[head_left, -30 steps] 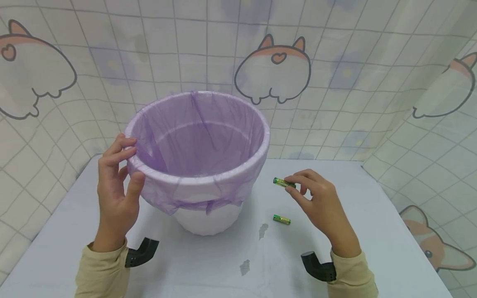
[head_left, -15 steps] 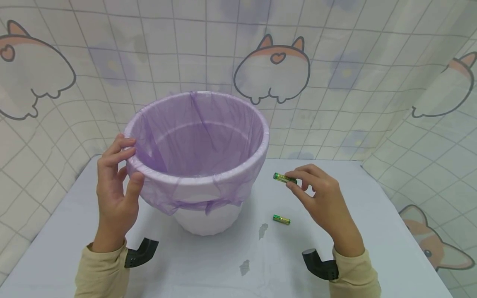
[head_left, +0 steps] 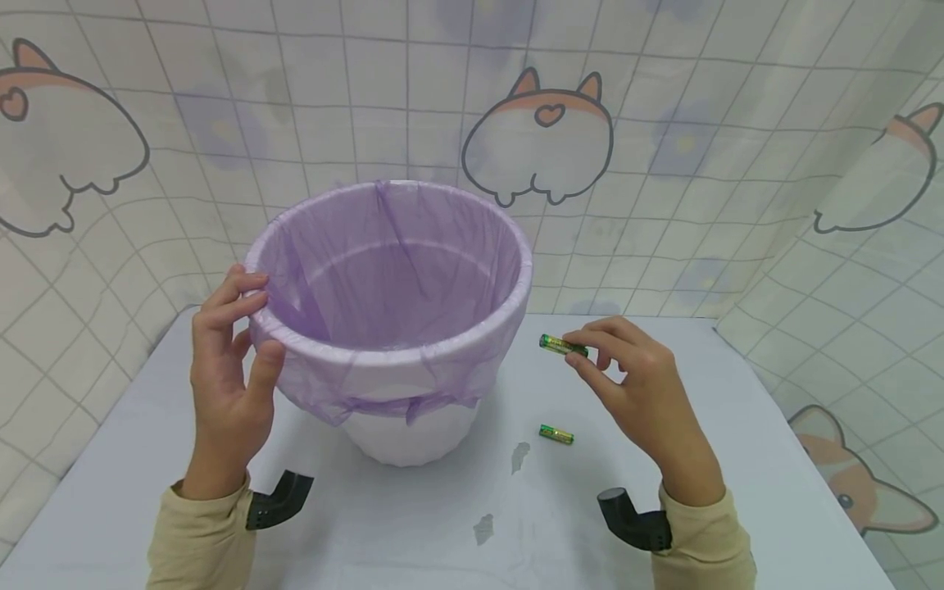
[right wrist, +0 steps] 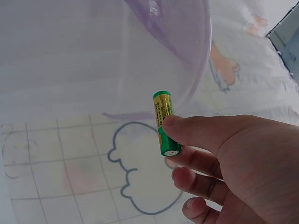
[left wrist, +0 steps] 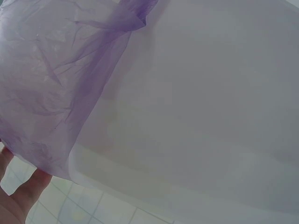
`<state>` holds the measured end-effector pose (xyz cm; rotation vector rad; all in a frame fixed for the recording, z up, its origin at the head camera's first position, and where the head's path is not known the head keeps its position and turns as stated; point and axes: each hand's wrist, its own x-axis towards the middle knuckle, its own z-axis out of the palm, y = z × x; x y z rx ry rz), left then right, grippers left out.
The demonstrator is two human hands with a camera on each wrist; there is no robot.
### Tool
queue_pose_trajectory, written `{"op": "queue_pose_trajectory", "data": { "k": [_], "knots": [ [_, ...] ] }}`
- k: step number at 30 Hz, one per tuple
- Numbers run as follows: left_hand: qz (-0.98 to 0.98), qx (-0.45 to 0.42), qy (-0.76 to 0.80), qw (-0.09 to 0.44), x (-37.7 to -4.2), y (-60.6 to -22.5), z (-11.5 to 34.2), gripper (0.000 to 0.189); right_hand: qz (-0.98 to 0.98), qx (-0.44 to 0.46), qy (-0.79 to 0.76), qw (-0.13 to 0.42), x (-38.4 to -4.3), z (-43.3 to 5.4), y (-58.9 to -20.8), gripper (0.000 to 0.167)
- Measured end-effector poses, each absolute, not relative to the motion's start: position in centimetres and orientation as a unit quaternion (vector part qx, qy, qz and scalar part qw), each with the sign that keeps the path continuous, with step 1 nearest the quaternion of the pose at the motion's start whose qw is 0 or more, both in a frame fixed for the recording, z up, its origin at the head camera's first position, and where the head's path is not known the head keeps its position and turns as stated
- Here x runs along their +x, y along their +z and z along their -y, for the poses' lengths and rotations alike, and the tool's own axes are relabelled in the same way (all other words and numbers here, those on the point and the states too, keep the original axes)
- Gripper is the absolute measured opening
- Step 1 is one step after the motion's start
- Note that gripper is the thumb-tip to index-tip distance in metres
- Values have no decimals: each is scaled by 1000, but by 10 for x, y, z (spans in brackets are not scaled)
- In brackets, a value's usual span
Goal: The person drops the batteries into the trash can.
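A white trash can [head_left: 413, 434] stands on the table, lined with a translucent purple bag [head_left: 398, 287] folded over its rim. My left hand [head_left: 232, 385] grips the left side of the rim, fingers over the edge and thumb against the outside. In the left wrist view, fingers [left wrist: 30, 191] show beside the bag's overhang [left wrist: 51, 84]. To the right of the can, my right hand [head_left: 634, 377] pinches a green and gold battery [head_left: 555, 345] between thumb and fingers, raised above the table. The right wrist view shows this battery [right wrist: 163, 116] from its flat end. A second battery [head_left: 556, 434] lies below it on the table.
The white tabletop [head_left: 413, 533] bears two grey patches, one of them a small grey mark [head_left: 483, 529] near the front. A tiled-pattern curtain [head_left: 664, 246] with cartoon corgis surrounds the table at the back and sides.
My right hand has risen slightly, carrying the pinched battery up and away from the one on the table. My left hand stays on the rim.
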<state>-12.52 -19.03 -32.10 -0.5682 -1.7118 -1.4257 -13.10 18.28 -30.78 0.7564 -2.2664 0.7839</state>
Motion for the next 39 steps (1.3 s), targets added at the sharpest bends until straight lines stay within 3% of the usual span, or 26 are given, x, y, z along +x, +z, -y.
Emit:
{"op": "queue_pose_trajectory", "data": {
  "k": [39],
  "knots": [
    [680,-223,-568,406,-125,-321,190,53,834,312,308,336,-127,-170,-280,26]
  ]
}}
